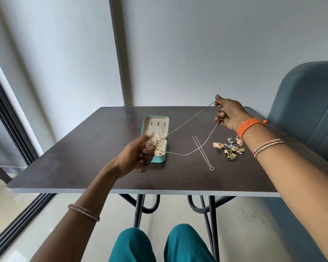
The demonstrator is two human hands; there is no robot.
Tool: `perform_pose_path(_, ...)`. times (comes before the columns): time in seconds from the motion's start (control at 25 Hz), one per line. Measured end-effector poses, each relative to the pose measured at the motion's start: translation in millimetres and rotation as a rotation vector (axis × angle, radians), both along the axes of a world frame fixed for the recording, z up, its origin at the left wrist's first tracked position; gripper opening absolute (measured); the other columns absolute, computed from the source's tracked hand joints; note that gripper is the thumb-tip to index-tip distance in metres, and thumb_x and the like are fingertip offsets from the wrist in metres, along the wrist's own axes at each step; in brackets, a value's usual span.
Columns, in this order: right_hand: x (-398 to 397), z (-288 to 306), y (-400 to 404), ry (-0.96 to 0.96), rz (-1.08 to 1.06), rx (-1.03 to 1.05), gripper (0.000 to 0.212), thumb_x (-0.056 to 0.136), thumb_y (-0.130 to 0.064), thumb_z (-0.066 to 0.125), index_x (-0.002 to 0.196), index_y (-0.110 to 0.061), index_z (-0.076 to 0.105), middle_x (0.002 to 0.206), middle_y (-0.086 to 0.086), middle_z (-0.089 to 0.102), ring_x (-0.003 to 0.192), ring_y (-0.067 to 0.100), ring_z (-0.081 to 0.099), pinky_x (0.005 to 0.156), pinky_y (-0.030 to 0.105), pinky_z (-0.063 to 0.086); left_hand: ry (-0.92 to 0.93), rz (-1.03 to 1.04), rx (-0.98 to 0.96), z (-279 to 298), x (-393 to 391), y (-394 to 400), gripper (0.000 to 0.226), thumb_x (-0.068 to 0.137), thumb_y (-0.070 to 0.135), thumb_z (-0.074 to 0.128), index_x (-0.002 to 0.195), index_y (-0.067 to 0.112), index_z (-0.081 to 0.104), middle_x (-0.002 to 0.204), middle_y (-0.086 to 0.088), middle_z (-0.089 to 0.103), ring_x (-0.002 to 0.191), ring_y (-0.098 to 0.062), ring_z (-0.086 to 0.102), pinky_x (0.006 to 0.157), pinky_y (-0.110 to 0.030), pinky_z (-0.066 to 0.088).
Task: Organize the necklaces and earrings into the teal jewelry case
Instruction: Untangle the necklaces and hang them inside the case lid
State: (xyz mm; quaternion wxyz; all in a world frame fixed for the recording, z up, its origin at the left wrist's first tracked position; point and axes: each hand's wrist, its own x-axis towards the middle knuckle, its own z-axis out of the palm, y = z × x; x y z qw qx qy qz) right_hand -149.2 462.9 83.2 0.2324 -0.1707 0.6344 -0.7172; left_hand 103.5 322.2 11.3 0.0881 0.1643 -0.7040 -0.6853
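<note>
The left hand (138, 156) and the right hand (228, 115) both pinch one long silver necklace (186, 122), stretched above the teal jewelry case (143, 127), which lies open on the table (83, 157). Right of the case lie a second necklace (203, 153) and, farther right, the earrings (230, 148)

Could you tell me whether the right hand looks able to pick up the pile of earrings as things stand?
Probably not yet: the right hand pinches the long necklace, stretched to the left hand. The earrings lie uncovered just below that wrist, so the path itself is free.
</note>
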Motion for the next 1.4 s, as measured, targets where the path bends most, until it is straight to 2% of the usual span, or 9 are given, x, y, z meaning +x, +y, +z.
perform_pose_path(0.12, -7.0, 3.0, -7.4, 0.019, -0.096, 0.104, 0.027, 0.095, -0.026, 0.055, 0.073, -0.011, 0.052, 0.058, -0.004, 0.028, 0.039, 0.007, 0.018, 0.032, 0.016, 0.018, 0.021, 0.006, -0.123, -10.6, -2.3, 11.6, 0.040, 0.098, 0.032, 0.043, 0.063, 0.017, 0.031, 0.058, -0.001, 0.022, 0.046, -0.009, 0.019, 0.040, -0.019, 0.015)
perform_pose_path(0.28, -17.1, 26.7, -21.2, -0.077, 0.001, 0.077, 0.019, 0.096, -0.005, 0.048, 0.077, -0.009, 0.049, 0.048, -0.004, 0.034, 0.030, 0.004, 0.020, 0.028, 0.013, 0.016, 0.082, 0.020, 0.126, -19.3, -0.2, 16.8, 0.033, 0.101, 0.030, 0.033, 0.073, 0.014, 0.040, 0.061, 0.003, 0.031, 0.048, -0.005, 0.025, 0.036, -0.012, 0.019)
perform_pose_path(0.44, -24.4, 47.8, -31.0, -0.211, 0.015, -0.079, 0.018, 0.092, 0.007, 0.043, 0.079, -0.004, 0.048, 0.075, 0.006, 0.047, 0.053, 0.009, 0.053, 0.034, 0.010, 0.033, 0.024, 0.208, -0.065, -26.0, -6.4, 18.0, 0.020, 0.103, 0.021, 0.031, 0.100, 0.008, 0.046, 0.063, 0.000, 0.032, 0.043, -0.004, 0.025, 0.036, -0.013, 0.022)
perform_pose_path(0.6, -34.5, 39.8, -40.6, -0.201, -0.031, -0.117, 0.015, 0.092, 0.008, 0.043, 0.088, 0.002, 0.056, 0.085, 0.012, 0.055, 0.080, 0.022, 0.062, 0.046, 0.024, 0.055, 0.038, 0.184, -0.082, -23.2, -18.2, 24.8, 0.023, 0.103, 0.022, 0.032, 0.091, 0.010, 0.046, 0.062, 0.000, 0.030, 0.045, -0.006, 0.022, 0.036, -0.012, 0.021)
perform_pose_path(0.72, -40.6, 30.1, -41.7, -0.101, -0.067, -0.106, 0.033, 0.087, 0.019, 0.037, 0.107, 0.004, 0.058, 0.087, 0.012, 0.059, 0.085, 0.024, 0.060, 0.067, 0.029, 0.058, 0.061, 0.169, 0.226, -16.1, -19.9, 19.4, 0.032, 0.103, 0.028, 0.033, 0.075, 0.014, 0.042, 0.055, 0.005, 0.027, 0.042, -0.003, 0.021, 0.030, -0.010, 0.019)
perform_pose_path(0.88, -43.9, 13.9, -44.3, 0.294, -0.216, 0.009, 0.027, 0.084, 0.012, 0.051, 0.100, -0.003, 0.067, 0.090, 0.009, 0.066, 0.068, 0.013, 0.061, 0.055, 0.023, 0.056, 0.071, 0.107, 0.521, -9.8, -22.0, 19.3, 0.035, 0.097, 0.034, 0.040, 0.067, 0.016, 0.041, 0.054, 0.006, 0.024, 0.039, -0.003, 0.023, 0.026, -0.011, 0.018)
perform_pose_path(1.08, -45.9, 7.2, -46.6, 0.639, -0.284, 0.192, 0.017, 0.082, -0.006, 0.065, 0.096, -0.011, 0.072, 0.092, 0.003, 0.072, 0.075, 0.016, 0.069, 0.058, 0.031, 0.060, 0.181, -0.028, 0.625, -11.5, -19.8, 33.8, 0.009, 0.084, 0.015, 0.046, 0.080, 0.009, 0.051, 0.058, 0.002, 0.045, 0.047, -0.005, 0.046, 0.040, -0.012, 0.039)
perform_pose_path(1.24, -49.2, -1.0, -45.5, 0.688, -0.314, 0.250, 0.011, 0.079, -0.012, 0.065, 0.081, -0.017, 0.074, 0.081, 0.000, 0.072, 0.078, 0.023, 0.071, 0.069, 0.039, 0.060, 0.147, -0.008, 0.709, -22.4, -22.8, 39.6, 0.024, 0.094, 0.024, 0.038, 0.079, 0.010, 0.050, 0.053, 0.004, 0.041, 0.043, -0.006, 0.043, 0.038, -0.014, 0.036)
perform_pose_path(1.4, -56.9, -12.0, -46.1, 0.751, -0.330, 0.322, 0.016, 0.080, -0.010, 0.060, 0.077, -0.016, 0.075, 0.085, -0.001, 0.074, 0.089, 0.018, 0.069, 0.082, 0.037, 0.056, 0.105, -0.002, 0.566, -26.7, -24.6, 46.1, 0.029, 0.101, 0.018, 0.034, 0.084, 0.007, 0.055, 0.054, 0.003, 0.040, 0.044, -0.006, 0.043, 0.038, -0.013, 0.035)
